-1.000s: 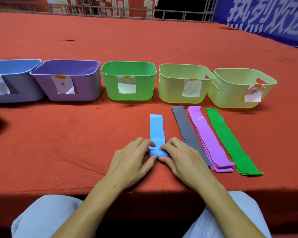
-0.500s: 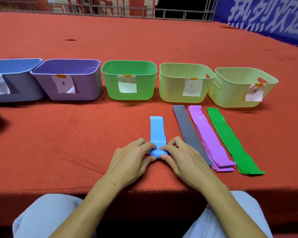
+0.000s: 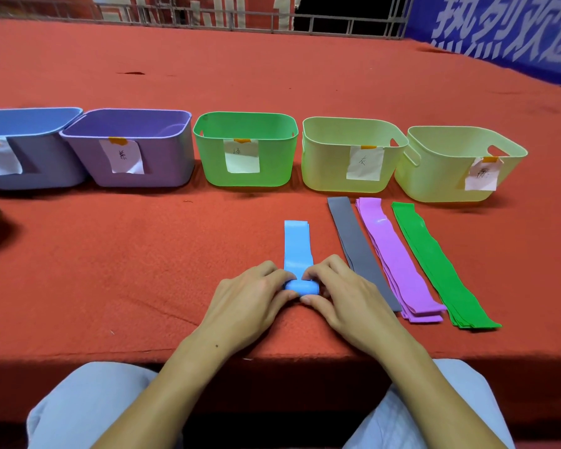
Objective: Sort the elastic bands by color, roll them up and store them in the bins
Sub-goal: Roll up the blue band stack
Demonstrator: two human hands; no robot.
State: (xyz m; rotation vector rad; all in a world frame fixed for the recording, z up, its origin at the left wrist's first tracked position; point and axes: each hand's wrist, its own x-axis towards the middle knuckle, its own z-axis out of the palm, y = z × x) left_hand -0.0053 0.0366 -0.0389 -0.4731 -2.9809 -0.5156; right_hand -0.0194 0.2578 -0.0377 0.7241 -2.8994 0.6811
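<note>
- While both of your hands pinch the little roll at the near end of the blue elastic band (image 3: pixel 297 246), keep that hold tight; your left hand (image 3: pixel 251 301) pinches it from the left and your right hand (image 3: pixel 344 294) from the right.
- Your fingertips (image 3: pixel 308 276) sit on top of the roll and your thumbs sit under its near side, so the roll is squeezed between them.
- You should expect this band to be soft, thin and very light. It looks stretchy and a bit slick, so the roll may spring open if you let go.
- Take hold at the two ends of the roll, not the middle, and push it forward over the flat part.
- That flat part lies straight on the red cloth table (image 3: pixel 110 270), pointing away from you toward the bins.
- Just to the right lie the gray band (image 3: pixel 353 244), the pile of purple bands (image 3: pixel 392 254) and the pile of green bands (image 3: pixel 434 264), all still flat.
- Farther back stand five bins in a row: blue bin (image 3: pixel 30 115), purple bin (image 3: pixel 162 163), green bin (image 3: pixel 272 163), and two pale yellow bins (image 3: pixel 324 163) (image 3: pixel 434 176).
- Each bin has a paper label, but I cannot read the writing.
</note>
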